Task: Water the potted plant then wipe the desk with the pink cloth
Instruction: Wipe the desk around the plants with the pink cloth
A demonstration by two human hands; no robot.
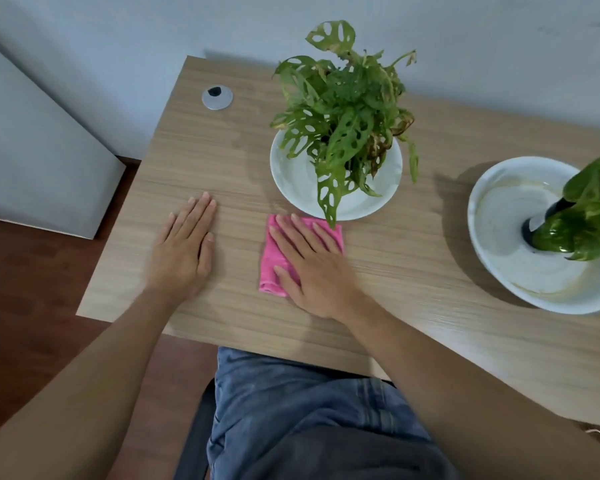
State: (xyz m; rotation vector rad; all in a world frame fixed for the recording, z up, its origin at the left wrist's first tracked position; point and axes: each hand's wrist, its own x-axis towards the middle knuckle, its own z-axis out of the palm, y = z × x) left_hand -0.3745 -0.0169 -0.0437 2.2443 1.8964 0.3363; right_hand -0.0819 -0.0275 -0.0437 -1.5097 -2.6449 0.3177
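On the desk (378,289), the potted plant (340,109) stands at twelve o'clock in its dish (291,178), with the cloth (274,268) just before it under the flat right hand (312,268). The left hand (184,251) lies flat at nine o'clock of the cloth, apart from it. A second plant (582,216) sits in a bowl (499,216) at three o'clock, and a cable grommet (217,97) lies at eleven o'clock near the back edge.

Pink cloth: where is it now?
Head view, mid-desk: the pink cloth lies flat under the right hand, just in front of the holey-leaved plant's white dish.
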